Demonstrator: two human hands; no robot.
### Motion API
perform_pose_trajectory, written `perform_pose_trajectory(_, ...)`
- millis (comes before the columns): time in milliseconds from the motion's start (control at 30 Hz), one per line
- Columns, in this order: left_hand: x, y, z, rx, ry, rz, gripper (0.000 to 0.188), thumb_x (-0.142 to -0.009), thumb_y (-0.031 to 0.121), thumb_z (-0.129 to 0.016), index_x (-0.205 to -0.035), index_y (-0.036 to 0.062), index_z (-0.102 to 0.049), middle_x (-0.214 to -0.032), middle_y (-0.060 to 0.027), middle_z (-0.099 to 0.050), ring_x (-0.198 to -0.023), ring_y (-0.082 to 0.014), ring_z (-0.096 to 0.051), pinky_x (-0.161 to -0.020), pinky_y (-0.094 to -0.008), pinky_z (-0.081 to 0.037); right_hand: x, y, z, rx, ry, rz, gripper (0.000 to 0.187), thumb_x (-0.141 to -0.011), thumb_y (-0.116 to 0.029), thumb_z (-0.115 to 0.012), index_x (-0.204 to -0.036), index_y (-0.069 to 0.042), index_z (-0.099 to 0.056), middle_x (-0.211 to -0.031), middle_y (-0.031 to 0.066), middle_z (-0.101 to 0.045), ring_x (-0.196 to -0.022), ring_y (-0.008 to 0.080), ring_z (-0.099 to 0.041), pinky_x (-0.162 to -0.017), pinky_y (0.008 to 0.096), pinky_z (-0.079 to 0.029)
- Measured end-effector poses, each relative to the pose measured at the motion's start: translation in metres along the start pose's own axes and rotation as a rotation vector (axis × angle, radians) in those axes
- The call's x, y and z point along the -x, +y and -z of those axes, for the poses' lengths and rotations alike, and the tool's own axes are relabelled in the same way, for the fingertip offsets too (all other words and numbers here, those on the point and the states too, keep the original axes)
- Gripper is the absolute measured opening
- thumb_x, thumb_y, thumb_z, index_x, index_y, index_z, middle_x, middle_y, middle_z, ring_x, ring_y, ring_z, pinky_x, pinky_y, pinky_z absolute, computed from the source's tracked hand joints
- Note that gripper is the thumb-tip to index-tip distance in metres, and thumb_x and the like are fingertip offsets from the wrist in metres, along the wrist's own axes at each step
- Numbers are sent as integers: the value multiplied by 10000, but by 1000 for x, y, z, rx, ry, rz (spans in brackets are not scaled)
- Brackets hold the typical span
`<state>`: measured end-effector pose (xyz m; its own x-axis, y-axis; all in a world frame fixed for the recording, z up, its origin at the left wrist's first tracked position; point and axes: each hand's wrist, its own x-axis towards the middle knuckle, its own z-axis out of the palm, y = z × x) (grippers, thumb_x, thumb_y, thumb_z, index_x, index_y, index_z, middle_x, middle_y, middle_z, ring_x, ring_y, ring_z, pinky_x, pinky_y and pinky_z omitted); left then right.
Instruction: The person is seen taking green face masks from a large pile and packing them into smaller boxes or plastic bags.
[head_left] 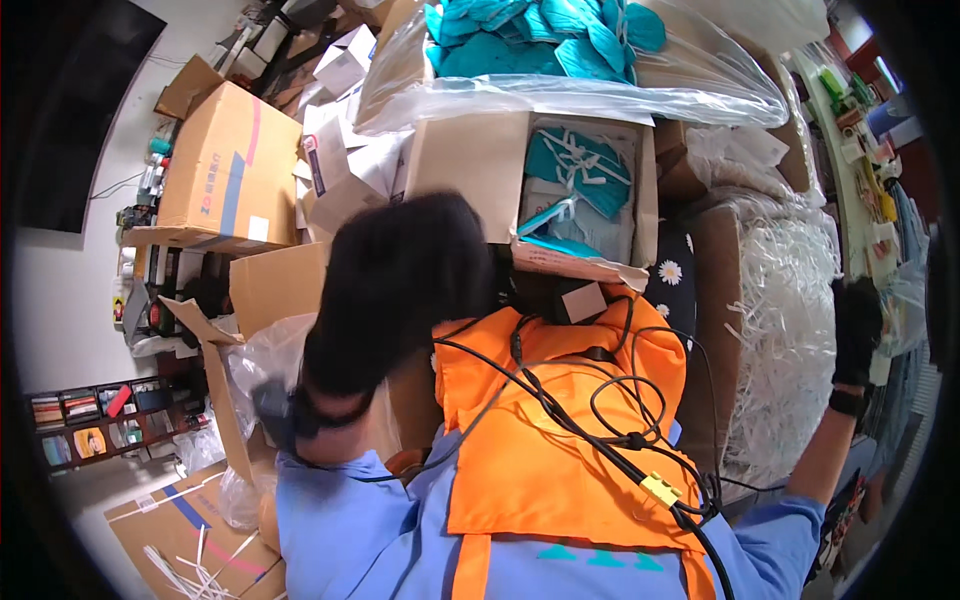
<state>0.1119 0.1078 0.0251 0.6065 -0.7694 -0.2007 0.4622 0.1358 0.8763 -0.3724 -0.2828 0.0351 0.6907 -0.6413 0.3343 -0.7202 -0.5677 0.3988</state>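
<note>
My left hand (405,280), in a black glove, is raised in front of my chest and smeared by motion; its fingers cannot be made out. It hovers beside an open cardboard carton (640,215) that holds teal face masks (575,165) with white straps. Off to the far right, my right hand (857,330), also black-gloved, hangs by a box full of white straps (785,330). Its fingers are too dark to read. Beyond the carton, a large box lined with clear plastic (700,95) holds a heap of teal mask pieces (545,40).
White folded boxes (345,165) pile up left of the carton, near a tall cardboard box (225,170). An open plastic-lined box (280,290) stands at my left. Black cables (600,435) loop over my orange vest (560,480). A cluttered shelf (845,120) runs along the right.
</note>
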Motion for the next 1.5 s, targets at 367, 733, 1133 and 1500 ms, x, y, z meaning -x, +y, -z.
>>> perform_pose_trajectory(367, 64, 13, -96, -521, -591, -93, 239, -898, 208, -614, -1052, 25, -607, -977, -80, -660, -893, -243, -646, -807, -381, -531, -97, -289, 4, -609, -28, 512, 143, -741, -142, -679, -865, -72, -668, -827, 134, -615, -799, 340, -619, -689, 399, -508)
perform_pose_trajectory(733, 73, 23, -117, -639, -728, -170, 283, -864, 260, -653, -1012, 23, -610, -961, -117, -652, -896, -256, -643, -797, -396, -523, -130, -389, -73, -496, -331, 368, 638, -802, -293, -656, -1345, -49, -427, -1050, 202, -629, -961, 362, -631, -801, 443, -520)
perform_pose_trajectory(1133, -48, -54, -97, -1531, -159, -533, 360, -746, 352, -726, -896, 39, -630, -888, -178, -644, -833, -321, -647, -720, -430, -513, -133, -350, -29, -791, -239, 227, 321, -850, -101, -548, -1167, -120, -591, -1079, 184, -643, -983, 389, -619, -831, 461, -495)
perform_pose_trajectory(1500, -108, -111, -65, -1561, -166, -401, 218, -748, 130, -626, -951, 65, -672, -798, -154, -665, -740, -330, -657, -676, -423, -515, -95, -301, -32, -1687, -112, -333, 220, -825, -132, -694, -1021, -52, -635, -869, 79, -651, -774, 141, -603, -691, 305, -474)
